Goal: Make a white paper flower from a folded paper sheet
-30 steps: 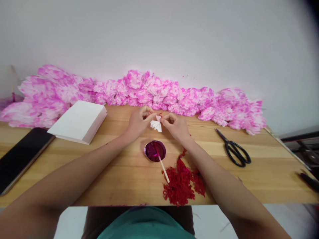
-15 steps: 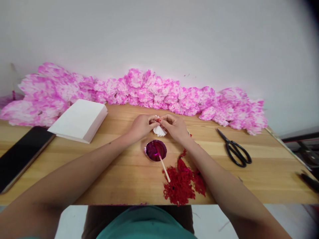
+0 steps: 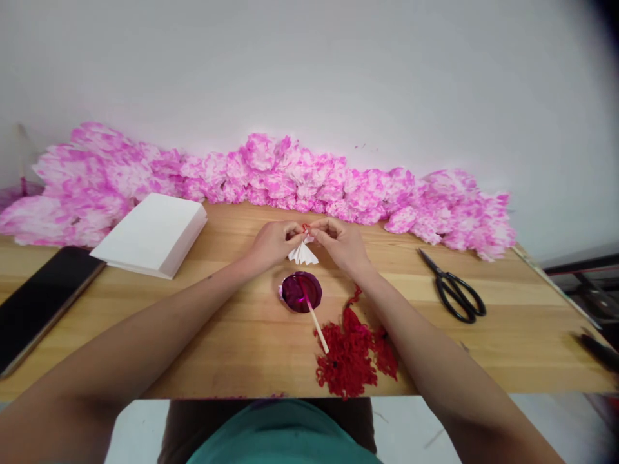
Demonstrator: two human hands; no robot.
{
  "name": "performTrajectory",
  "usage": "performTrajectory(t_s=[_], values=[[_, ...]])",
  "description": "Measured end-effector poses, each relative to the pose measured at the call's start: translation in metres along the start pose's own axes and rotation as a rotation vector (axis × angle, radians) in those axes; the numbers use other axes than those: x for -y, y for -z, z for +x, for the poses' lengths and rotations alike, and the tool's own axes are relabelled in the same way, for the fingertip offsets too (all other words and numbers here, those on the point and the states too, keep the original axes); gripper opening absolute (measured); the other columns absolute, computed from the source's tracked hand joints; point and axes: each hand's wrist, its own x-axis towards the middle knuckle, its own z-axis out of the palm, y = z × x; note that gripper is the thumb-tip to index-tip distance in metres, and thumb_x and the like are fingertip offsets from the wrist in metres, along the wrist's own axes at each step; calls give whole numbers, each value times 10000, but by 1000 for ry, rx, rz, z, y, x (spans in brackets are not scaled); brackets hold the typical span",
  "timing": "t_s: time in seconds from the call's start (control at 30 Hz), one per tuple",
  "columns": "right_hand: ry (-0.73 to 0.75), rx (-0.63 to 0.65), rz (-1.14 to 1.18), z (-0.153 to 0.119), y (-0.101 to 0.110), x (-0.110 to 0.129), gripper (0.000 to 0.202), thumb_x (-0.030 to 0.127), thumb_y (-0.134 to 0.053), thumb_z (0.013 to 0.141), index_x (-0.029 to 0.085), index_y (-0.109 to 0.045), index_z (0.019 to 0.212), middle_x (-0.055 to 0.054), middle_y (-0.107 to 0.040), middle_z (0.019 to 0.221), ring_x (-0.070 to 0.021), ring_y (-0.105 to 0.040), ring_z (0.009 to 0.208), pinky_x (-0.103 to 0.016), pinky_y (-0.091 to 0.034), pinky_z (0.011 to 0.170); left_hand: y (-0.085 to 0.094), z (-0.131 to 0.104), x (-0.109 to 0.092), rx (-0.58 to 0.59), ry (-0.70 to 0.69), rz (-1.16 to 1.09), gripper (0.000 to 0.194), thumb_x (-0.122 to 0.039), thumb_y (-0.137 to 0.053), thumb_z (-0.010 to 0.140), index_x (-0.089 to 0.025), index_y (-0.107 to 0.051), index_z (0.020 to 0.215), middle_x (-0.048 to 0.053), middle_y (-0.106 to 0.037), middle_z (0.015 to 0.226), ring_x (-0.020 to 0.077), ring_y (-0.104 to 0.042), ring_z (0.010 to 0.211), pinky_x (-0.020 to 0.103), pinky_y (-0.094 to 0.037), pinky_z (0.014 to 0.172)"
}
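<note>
My left hand (image 3: 275, 246) and my right hand (image 3: 344, 247) meet over the middle of the table, thumbs and index fingers pinched. Between the fingertips a short piece of red yarn (image 3: 305, 227) forms a small loop around the narrow top of a pleated white paper (image 3: 304, 254). The pleats fan out below, toward me. Both hands grip the yarn; whether they also press the paper is hidden. Just below the paper sits a small dish of dark magenta dye (image 3: 294, 298), with a wooden stick (image 3: 318, 328) leaning out of it.
A heap of red yarn (image 3: 345, 364) lies near the front edge. Black-handled scissors (image 3: 457, 293) rest on the right. On the left are a white paper stack (image 3: 152, 233) and a black phone (image 3: 41, 306). Pink-and-white paper flowers (image 3: 290, 171) line the wall.
The pleated paper has turned slightly left and shows a wider fan. The red yarn now stands up as a loop between my fingertips, and my hands are slightly farther apart.
</note>
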Motion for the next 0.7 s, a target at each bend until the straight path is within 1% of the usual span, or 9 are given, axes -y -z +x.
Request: performTrajectory(t_s=[0.13,0.23,0.43,0.6,0.7], values=[[11,29,-13,-1,-1,0,130,285,-647,779,199,-677,870,-16,-712,795,-143,-653,725,-290,-505,694,1,0,0,0,2,-3,238,-337,-564,848,-141,-686,788,-13,-575,612,100,-436,543,232,-236,519],[10,37,-5,-1,-1,0,115,279,-636,783,202,-671,862,-16,-712,794,-147,-664,740,-304,-517,727,0,0,0,11,-3,-20,241,-339,-568,840,-143,-693,776,-9,-579,614,102,-429,547,231,-231,518],[-1,1,30,1,0,-3,137,304,-652,768,199,-658,856,-14,-692,773,-148,-650,709,-296,-522,667,2,0,-1,20,17,-93,282,-366,-545,849,-141,-670,734,-6,-566,604,104,-439,550,225,-251,518],[-16,14,52,1,2,-4,152,310,-651,775,202,-648,882,-16,-688,783,-152,-656,715,-309,-539,687,3,0,0,20,28,-116,299,-386,-537,852,-141,-641,717,-13,-548,599,107,-452,558,223,-264,519],[-1,32,38,0,3,-2,193,285,-647,780,210,-648,958,-5,-686,798,-147,-660,717,-310,-536,707,2,0,1,23,11,-90,302,-397,-539,852,-144,-624,709,-15,-548,603,107,-452,559,223,-256,518]])
